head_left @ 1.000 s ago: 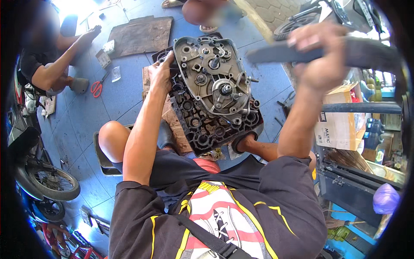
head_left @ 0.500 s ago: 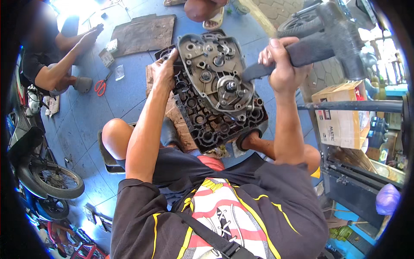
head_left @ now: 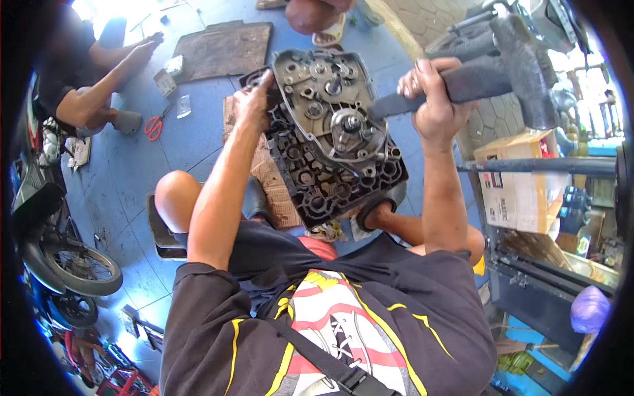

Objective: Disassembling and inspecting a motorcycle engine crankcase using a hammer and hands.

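Note:
A grey metal engine case (head_left: 330,132) with gears and bearings stands tilted on the blue floor between my knees, on a piece of cardboard (head_left: 267,178). My left hand (head_left: 254,99) presses on its upper left edge. My right hand (head_left: 429,99) is shut on the handle of a black hammer (head_left: 502,69), whose head is raised at the upper right, above the case's right side.
Another person (head_left: 86,79) squats at the upper left near red scissors (head_left: 153,127) and a dark mat (head_left: 221,49). A foot in a sandal (head_left: 317,20) stands beyond the case. Motorcycle wheels (head_left: 72,270) lie at left. A cardboard box (head_left: 522,178) and shelves are at right.
My right hand has swung the hammer inward and down toward the engine case. My left hand stays on the case's edge.

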A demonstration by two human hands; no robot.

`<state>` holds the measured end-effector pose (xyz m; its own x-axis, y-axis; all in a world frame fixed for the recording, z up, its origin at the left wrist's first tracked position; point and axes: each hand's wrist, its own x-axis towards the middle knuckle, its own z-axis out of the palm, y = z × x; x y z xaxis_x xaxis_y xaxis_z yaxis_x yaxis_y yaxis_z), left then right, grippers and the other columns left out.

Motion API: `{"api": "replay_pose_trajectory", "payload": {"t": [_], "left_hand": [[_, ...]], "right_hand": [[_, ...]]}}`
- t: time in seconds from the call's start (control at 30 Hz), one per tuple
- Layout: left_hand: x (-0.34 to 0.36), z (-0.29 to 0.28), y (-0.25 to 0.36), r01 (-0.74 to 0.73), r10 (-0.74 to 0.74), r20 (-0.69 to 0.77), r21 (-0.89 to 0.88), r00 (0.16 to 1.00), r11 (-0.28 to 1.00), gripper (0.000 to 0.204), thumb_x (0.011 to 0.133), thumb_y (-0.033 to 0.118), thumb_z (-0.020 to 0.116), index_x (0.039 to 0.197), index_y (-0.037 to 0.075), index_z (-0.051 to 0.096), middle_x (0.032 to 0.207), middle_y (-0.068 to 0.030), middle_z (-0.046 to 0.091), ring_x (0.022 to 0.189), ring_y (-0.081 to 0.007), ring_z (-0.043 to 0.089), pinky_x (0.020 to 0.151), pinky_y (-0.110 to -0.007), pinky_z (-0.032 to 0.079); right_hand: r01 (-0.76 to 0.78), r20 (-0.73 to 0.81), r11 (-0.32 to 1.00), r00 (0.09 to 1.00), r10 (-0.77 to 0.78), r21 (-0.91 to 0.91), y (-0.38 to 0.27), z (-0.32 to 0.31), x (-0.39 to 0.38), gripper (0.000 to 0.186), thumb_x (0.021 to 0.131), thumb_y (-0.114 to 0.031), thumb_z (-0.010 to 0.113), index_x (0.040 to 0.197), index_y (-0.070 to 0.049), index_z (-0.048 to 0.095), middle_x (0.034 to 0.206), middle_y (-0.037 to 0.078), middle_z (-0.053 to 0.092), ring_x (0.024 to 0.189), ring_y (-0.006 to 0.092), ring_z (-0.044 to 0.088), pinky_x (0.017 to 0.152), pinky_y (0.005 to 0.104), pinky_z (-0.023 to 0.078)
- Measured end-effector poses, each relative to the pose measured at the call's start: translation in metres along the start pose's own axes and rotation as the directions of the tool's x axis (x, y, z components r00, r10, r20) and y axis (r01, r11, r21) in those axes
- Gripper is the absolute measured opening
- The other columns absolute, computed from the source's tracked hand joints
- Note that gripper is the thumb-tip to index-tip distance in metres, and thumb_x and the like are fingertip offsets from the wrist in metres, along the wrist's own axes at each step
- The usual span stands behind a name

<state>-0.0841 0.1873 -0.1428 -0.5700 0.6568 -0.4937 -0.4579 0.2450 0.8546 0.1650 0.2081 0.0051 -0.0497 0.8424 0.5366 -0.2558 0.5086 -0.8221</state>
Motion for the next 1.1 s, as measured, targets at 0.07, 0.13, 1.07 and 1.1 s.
{"api": "replay_pose_trajectory", "payload": {"t": [0.07,0.13,1.07,1.1], "left_hand": [[0.010,-0.006,-0.015,-0.045,0.045,-0.017,-0.004,0.999,0.999,0.040,0.080,0.032,0.080,0.089,-0.006,0.069,0.078,-0.0070,0.068,0.057,-0.0125,0.059,0.049,-0.028,0.045],[-0.002,0.000,-0.006,-0.133,0.134,0.047,-0.022,0.990,0.991,0.041,0.081,0.033,0.080,0.086,-0.006,0.070,0.075,-0.0065,0.068,0.060,-0.0109,0.060,0.052,-0.026,0.045],[0.031,-0.001,-0.014,0.027,-0.046,0.172,0.112,0.984,0.993,0.051,0.081,0.041,0.077,0.098,-0.007,0.069,0.089,-0.0109,0.069,0.072,-0.0175,0.067,0.062,-0.032,0.054],[0.037,-0.003,-0.018,-0.001,-0.023,0.170,0.137,0.985,0.991,0.049,0.081,0.041,0.077,0.095,-0.006,0.069,0.087,-0.0095,0.069,0.070,-0.0164,0.066,0.060,-0.031,0.053]], "right_hand": [[0.035,-0.041,0.999,0.999,-0.035,-0.005,-0.010,0.005,0.005,0.008,0.085,0.003,0.055,0.077,0.000,0.054,0.057,0.010,0.052,0.048,0.0195,0.052,0.051,0.0364,0.049],[0.200,0.078,0.968,0.979,-0.190,-0.153,-0.032,-0.006,0.029,0.019,0.087,-0.012,0.050,0.070,-0.004,0.051,0.061,0.009,0.053,0.057,0.0200,0.054,0.061,0.0370,0.049],[-0.007,0.028,0.993,1.000,0.011,-0.117,-0.133,-0.037,-0.005,0.029,0.100,-0.034,0.048,0.098,-0.006,0.058,0.078,0.006,0.051,0.066,0.0199,0.050,0.067,0.0382,0.044],[-0.047,0.082,0.996,0.995,0.052,-0.070,-0.132,-0.040,-0.008,0.026,0.100,-0.032,0.049,0.101,-0.006,0.057,0.077,0.005,0.050,0.065,0.0186,0.049,0.065,0.0367,0.043]]}}
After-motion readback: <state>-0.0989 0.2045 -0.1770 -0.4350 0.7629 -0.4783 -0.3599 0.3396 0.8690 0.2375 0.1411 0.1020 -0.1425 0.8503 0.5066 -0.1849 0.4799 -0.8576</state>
